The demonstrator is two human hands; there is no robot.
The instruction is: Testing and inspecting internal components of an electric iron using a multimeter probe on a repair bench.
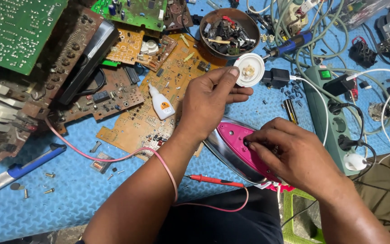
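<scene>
We are at an electronics repair bench, a small workshop. To the left of our left hand (213, 101) bare circuit boards (127, 88) lie heaped over a blue foam mat (75, 190), with a small glue bottle (161, 104) just beside the wrist. Above that hand sits a bowl of spare parts (229, 31). Right of our right hand (290, 156) a green power strip (335, 117) carries several plugs amid tangled cables (294, 49). A red test probe (215, 180) lies below our forearms, and loose screws (48, 183) are scattered far left.
</scene>
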